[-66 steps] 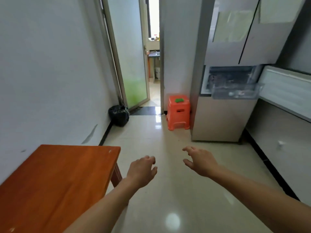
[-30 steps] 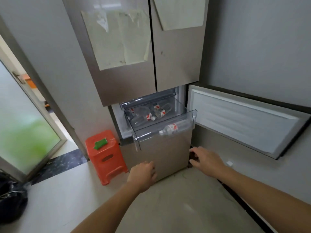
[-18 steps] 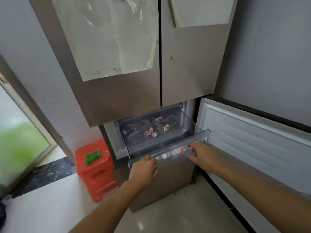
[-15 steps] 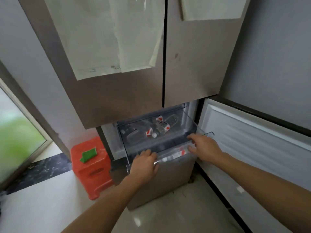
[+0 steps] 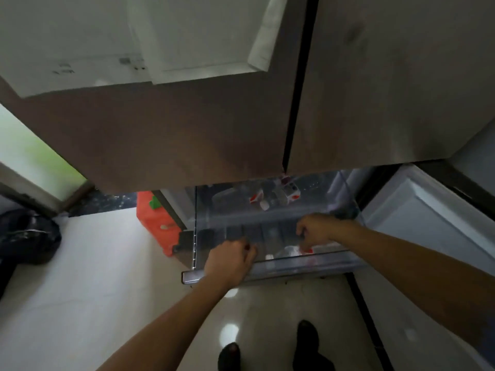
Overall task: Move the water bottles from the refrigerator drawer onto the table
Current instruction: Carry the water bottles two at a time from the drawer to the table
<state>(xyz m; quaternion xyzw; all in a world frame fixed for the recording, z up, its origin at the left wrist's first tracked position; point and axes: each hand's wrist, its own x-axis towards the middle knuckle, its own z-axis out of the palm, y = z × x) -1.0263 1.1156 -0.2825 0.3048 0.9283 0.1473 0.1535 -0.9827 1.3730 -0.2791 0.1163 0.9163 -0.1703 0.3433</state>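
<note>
Since half a second ago the right hand [image 5: 316,231] has left the rim of the refrigerator drawer [image 5: 294,267] and gone down inside, and the view has tipped to look into the drawer. This reads as the first pick starting, with nothing out yet. The left hand [image 5: 230,261] is still at the front, fingers hooked over the rim, probably steadying the drawer. The right hand's fingers are curled, knuckles up, right over the front bottle [image 5: 290,251], which lies on its side just under the fingertips. It's too blurred to tell whether they have closed on it. The back bottles [image 5: 273,198] lie well beyond the right hand, deep under the fridge door [image 5: 160,135]. The table is not in view. The bottle labels are red and white with no brand readable, and the paper sheets [image 5: 134,49] on the door show faint print, also unreadable.
</note>
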